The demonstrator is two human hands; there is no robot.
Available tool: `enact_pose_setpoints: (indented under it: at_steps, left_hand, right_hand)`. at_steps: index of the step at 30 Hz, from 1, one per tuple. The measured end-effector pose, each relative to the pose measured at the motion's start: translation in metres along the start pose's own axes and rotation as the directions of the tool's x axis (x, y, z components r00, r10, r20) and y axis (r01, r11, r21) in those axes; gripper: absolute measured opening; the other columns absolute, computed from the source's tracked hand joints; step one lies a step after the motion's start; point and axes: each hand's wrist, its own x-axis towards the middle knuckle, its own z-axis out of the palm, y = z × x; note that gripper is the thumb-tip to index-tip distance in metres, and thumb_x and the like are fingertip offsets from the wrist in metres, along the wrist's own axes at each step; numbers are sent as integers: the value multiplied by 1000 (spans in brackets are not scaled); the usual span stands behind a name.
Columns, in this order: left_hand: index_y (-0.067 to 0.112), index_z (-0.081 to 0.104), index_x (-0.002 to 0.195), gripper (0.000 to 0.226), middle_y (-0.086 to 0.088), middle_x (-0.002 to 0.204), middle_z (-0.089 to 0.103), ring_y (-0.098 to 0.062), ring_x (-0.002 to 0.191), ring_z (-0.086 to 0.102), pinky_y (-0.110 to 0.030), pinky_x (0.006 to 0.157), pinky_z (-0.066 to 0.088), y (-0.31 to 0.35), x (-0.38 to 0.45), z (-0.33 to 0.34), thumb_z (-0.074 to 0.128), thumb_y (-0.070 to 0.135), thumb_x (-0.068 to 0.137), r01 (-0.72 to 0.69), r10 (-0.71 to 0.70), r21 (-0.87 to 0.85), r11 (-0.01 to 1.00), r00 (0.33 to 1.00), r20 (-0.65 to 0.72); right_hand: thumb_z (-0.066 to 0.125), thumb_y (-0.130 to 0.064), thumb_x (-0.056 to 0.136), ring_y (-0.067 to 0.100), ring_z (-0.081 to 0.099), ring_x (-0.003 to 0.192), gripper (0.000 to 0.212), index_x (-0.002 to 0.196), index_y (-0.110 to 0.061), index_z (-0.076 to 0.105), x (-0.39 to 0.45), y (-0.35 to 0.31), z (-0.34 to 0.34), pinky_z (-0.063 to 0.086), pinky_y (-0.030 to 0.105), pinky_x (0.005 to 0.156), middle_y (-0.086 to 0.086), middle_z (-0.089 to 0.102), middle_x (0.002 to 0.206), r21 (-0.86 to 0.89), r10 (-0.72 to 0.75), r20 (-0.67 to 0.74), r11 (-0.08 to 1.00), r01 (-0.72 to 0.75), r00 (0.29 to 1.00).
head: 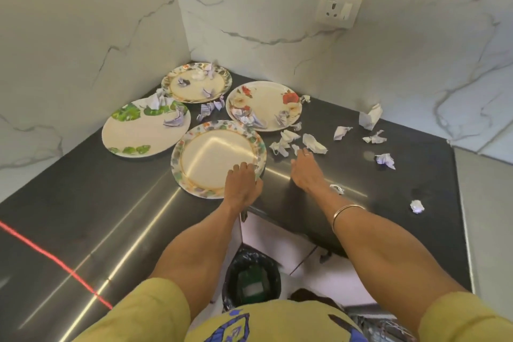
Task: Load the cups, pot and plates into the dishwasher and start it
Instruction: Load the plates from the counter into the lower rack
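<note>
A person's left hand is gripping the near rim of a plate lying at the table edge, while the right hand, fingers relaxed, is resting beside paper scraps. No writing is legible.

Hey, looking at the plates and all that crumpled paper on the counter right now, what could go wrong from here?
1. The nearest plate sits near the counter's inner edge, above the bin; the left hand grips only its rim, so it might slip and fall.
2. Three other plates, like the red-flower plate, hold paper scraps; loaded uncleared, they could clog the dishwasher.
3. The right hand may scatter loose paper bits off the counter.
</note>
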Motion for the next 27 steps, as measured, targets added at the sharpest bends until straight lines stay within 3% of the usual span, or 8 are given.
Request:
enact_pose_setpoints:
  at_steps: [4, 8, 13, 16, 19, 22, 24, 27]
  left_hand:
    - [9, 54, 126, 52, -12, 122, 56, -31, 108, 54, -41, 91, 47, 1, 29, 5, 43, 48, 94, 3, -3, 0, 1000, 1000, 17]
    - [12, 44, 138, 62, -12, 133, 48, -31, 114, 49, -41, 95, 44, 7, 51, 12, 43, 54, 93, 24, -25, 41, 999, 999, 44]
    - [15, 32, 148, 60, -11, 146, 39, -33, 128, 41, -45, 106, 37, 19, 69, 20, 40, 45, 97, 113, -118, 86, 990, 992, 54]
    - [14, 33, 147, 55, -12, 147, 39, -34, 130, 39, -50, 107, 34, 28, 79, 24, 38, 40, 98, 193, -196, 79, 978, 980, 21]
    - [13, 40, 145, 54, -15, 140, 48, -38, 128, 44, -56, 103, 37, 28, 85, 35, 44, 36, 96, 247, -248, 102, 964, 969, 0]
    - [11, 47, 144, 55, -19, 140, 53, -42, 131, 47, -63, 104, 38, 26, 83, 51, 56, 34, 95, 258, -258, 119, 959, 966, -8]
    - [10, 46, 144, 54, -19, 142, 52, -42, 135, 44, -63, 108, 35, 25, 81, 57, 56, 35, 97, 265, -264, 119, 957, 964, -24]
    - [10, 48, 144, 57, -17, 145, 51, -39, 137, 43, -61, 109, 36, 25, 84, 58, 56, 41, 97, 292, -292, 103, 951, 956, -14]
  right_hand:
    - [44, -13, 96, 33, 45, 126, 37, 129, 2, 49, 32, 6, -1, 41, 41, 103, 17, 46, 136, 1, 0, 5, 1000, 0, 1000]
    - [47, -2, 90, 34, 52, 122, 40, 130, 0, 51, 68, 1, -11, 43, 38, 99, 17, 54, 132, 63, -23, -64, 998, 27, 998]
    - [50, -3, 92, 35, 51, 127, 50, 142, -5, 44, 114, -13, -28, 43, 39, 102, 16, 52, 139, 142, 39, -29, 989, -34, 999]
    - [53, -4, 88, 33, 49, 125, 48, 136, -6, 48, 145, -14, -24, 43, 35, 99, 16, 51, 136, 243, 76, -18, 967, -69, 997]
    - [55, -10, 88, 36, 52, 118, 39, 127, -2, 53, 174, -14, -18, 45, 36, 93, 21, 52, 130, 375, 252, -14, 898, -229, 968]
    - [61, -12, 90, 42, 49, 124, 48, 134, 1, 45, 197, -13, -17, 44, 44, 99, 23, 45, 138, 481, 464, 72, 759, -438, 883]
    - [62, -16, 89, 41, 48, 125, 52, 135, 1, 45, 215, -10, -11, 44, 46, 100, 23, 45, 139, 479, 530, 97, 717, -506, 843]
    - [60, -30, 89, 39, 50, 123, 49, 128, 0, 56, 233, -9, -8, 46, 44, 100, 21, 53, 134, 410, 541, 103, 742, -531, 835]
